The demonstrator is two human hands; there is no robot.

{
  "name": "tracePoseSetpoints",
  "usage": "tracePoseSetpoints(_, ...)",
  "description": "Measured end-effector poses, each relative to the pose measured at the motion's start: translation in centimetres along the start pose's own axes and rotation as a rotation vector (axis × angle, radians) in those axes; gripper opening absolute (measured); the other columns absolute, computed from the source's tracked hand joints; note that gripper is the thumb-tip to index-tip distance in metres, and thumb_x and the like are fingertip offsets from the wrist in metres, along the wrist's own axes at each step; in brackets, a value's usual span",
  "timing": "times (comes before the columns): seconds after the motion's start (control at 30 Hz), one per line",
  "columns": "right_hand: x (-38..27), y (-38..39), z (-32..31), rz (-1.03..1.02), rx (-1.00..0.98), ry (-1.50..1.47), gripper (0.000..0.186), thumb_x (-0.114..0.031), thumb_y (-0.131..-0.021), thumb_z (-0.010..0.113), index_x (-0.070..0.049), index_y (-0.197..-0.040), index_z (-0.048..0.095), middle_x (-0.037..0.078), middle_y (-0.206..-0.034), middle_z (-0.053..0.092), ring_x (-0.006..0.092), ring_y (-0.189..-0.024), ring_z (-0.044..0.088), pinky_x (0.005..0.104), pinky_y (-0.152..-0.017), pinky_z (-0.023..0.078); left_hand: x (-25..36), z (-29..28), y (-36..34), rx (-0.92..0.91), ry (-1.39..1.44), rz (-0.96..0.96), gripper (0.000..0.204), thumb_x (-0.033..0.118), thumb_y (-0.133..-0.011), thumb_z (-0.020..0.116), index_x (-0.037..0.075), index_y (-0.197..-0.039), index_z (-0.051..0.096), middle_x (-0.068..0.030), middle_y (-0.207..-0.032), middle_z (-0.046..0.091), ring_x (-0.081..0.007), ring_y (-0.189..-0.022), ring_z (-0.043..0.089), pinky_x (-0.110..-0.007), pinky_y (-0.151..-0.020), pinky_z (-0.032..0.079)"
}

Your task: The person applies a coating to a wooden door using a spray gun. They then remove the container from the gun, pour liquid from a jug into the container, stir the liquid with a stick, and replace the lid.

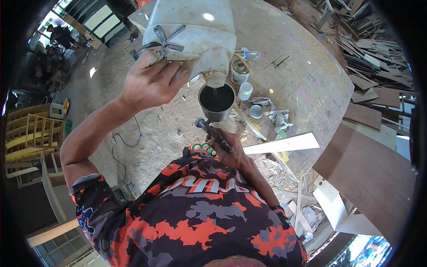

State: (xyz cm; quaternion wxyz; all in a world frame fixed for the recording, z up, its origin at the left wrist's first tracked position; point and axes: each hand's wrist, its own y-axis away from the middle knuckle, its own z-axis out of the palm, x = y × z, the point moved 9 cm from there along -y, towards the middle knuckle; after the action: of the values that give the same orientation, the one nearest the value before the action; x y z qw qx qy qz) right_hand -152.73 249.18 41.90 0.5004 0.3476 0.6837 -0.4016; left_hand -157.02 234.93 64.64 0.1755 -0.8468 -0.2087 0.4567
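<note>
My left hand (pixel 153 82) is closed around the handle of a whitish plastic jerry can (pixel 191 26), which is tipped with its open neck downward. A dark strip is knotted around the handle. From the neck, a thin clear stream runs into the metal cup (pixel 216 116) of a spray gun, and the cup looks dark inside. Close to my body, my right hand (pixel 233 150) grips the spray gun (pixel 213 134) under the cup, holding it roughly upright. A green coiled hose (pixel 204 147) shows beside that hand. My right fingers are partly hidden by the gun.
On the worn workbench (pixel 307 71) stand a paint can (pixel 240 75), a white jar (pixel 245 92) and a small cup (pixel 255 111). A crumpled rag (pixel 281 121) and a white strip (pixel 284 144) lie nearer. Stacked boards (pixel 373 62) fill the right; a person (pixel 62 36) is far left.
</note>
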Motion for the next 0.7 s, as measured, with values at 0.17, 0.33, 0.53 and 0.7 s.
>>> tracePoseSetpoints(0.17, 1.1, 0.9, -1.1, 0.03, 0.042, 0.007, 0.02, -0.009, -0.099, 0.072, 0.0, -0.116, 0.07, 0.013, -0.087, 0.073, 0.0194, -0.075, 0.07, 0.0363, -0.069, 0.056, -1.3, 2.0, -2.2, -0.077, 0.26, -0.128, 0.035, 0.025, -0.078, 0.084, 0.015, -0.111, 0.075, 0.0014, -0.095, 0.076, -0.014, -0.075, 0.073, -0.033, -0.082, 0.046)
tracePoseSetpoints(0.33, 2.1, 2.4, -3.0, 0.02, 0.188, -0.014, 0.027, -0.01, -0.099, 0.072, 0.001, -0.123, 0.067, 0.015, -0.09, 0.072, 0.0311, -0.078, 0.071, 0.0397, -0.073, 0.055, -2.5, 7.7, -5.5, -0.125, 0.569, -0.302, 0.039, 0.031, -0.083, 0.089, 0.01, -0.115, 0.078, -0.0114, -0.098, 0.081, -0.0297, -0.081, 0.075, -0.043, -0.075, 0.055)
tracePoseSetpoints(0.53, 2.6, 4.8, -5.1, 0.041, 0.304, 0.017, 0.03, -0.006, -0.099, 0.071, 0.001, -0.128, 0.067, 0.016, -0.095, 0.075, 0.0318, -0.081, 0.073, 0.0411, -0.075, 0.058, -1.8, 20.4, -11.1, -0.181, 0.919, -0.447, 0.042, 0.04, -0.091, 0.084, 0.004, -0.112, 0.078, -0.0219, -0.098, 0.078, -0.0393, -0.086, 0.075, -0.045, -0.08, 0.058)
tracePoseSetpoints(0.7, 2.7, 7.0, -6.3, 0.146, 0.426, -0.008, 0.031, -0.01, -0.101, 0.071, 0.003, -0.129, 0.067, 0.015, -0.095, 0.077, 0.0264, -0.081, 0.075, 0.0379, -0.073, 0.058, 1.0, 31.1, -17.4, -0.128, 1.091, -0.439, 0.054, 0.055, -0.091, 0.081, 0.003, -0.103, 0.078, -0.0192, -0.087, 0.078, -0.0341, -0.08, 0.077, -0.045, -0.075, 0.059)
